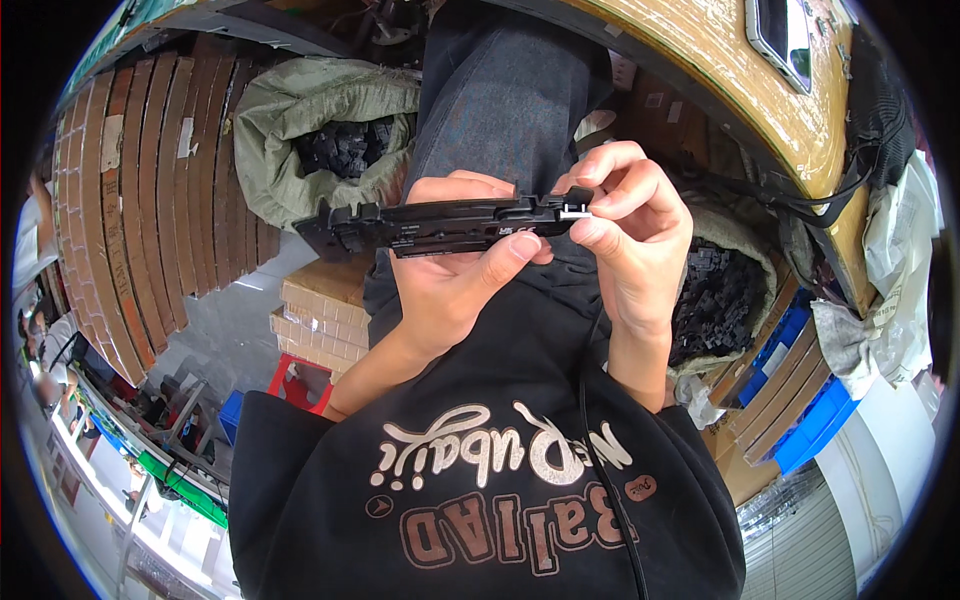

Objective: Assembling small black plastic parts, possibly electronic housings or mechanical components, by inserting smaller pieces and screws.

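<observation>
A long, narrow black plastic part (430,226) with clips and ridges along its edges lies level above my lap. My left hand (450,285) is closed around its middle, the thumb on the near edge and the other fingers behind. At the part's right end sits a small black-and-white piece (574,207). My right hand (640,225) pinches that piece between thumb and fingers. I cannot tell whether it is fixed to the long part or only held against it.
Open woven sacks of small black parts stand on both sides: a left sack (275,165) and a right sack (765,290). Flattened cardboard (150,200) is stacked at left, near a red stool (290,380). A phone-like device (780,40) lies on the worn wooden table (690,35).
</observation>
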{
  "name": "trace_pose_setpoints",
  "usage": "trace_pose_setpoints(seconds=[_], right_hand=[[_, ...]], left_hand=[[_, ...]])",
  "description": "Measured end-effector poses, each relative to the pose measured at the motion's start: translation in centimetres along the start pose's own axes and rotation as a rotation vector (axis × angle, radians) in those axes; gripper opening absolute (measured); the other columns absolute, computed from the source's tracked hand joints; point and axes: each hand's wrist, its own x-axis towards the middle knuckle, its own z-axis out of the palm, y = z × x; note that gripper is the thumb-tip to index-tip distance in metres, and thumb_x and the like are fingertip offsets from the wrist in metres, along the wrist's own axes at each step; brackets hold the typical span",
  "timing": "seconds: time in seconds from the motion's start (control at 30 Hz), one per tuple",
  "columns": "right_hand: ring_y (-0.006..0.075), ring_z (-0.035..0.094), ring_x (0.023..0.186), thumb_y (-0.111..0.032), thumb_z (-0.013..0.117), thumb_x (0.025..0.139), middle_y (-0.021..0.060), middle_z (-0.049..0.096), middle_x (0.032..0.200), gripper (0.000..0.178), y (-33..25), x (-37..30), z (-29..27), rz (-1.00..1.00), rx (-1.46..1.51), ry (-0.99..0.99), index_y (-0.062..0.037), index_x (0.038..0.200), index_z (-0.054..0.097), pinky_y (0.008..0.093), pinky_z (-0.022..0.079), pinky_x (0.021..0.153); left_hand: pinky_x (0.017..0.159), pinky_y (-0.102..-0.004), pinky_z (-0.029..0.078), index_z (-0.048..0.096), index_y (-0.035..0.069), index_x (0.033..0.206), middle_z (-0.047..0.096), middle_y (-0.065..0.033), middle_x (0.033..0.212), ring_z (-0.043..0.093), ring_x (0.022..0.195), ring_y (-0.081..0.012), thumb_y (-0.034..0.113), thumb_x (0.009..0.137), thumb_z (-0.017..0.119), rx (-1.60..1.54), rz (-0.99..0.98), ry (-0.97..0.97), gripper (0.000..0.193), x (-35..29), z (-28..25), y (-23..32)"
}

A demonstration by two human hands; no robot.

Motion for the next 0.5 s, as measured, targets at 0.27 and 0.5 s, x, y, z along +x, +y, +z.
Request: trace_pose_setpoints(seconds=[0.27,0.5], right_hand=[[0.0147,0.056,0.074,0.010,0.064,0.068,0.0126,0.053,0.086,0.017,-0.1,0.1,0.7,0.065,0.095,-0.016,0.0011,0.073,0.050,0.0254,0.050,0.064],[0.0150,0.056,0.074,0.010,0.064,0.068,0.0134,0.053,0.086,0.017,0.3,0.1,1.1,-0.056,0.093,-0.005,0.0014,0.074,0.050,0.0258,0.050,0.063]], left_hand=[[0.065,-0.0271,0.054,0.039,-0.002,0.095,0.047,-0.0161,0.093,0.059,0.074,-0.0190,-0.011,0.070,0.060,0.052,0.157,-0.087,0.035,-0.1,-0.6,-0.3],[0.067,-0.0262,0.053,0.038,-0.001,0.096,0.047,-0.0165,0.092,0.058,0.075,-0.0183,-0.008,0.069,0.063,0.131,0.188,-0.089,0.037,-0.4,-0.7,-0.2]])
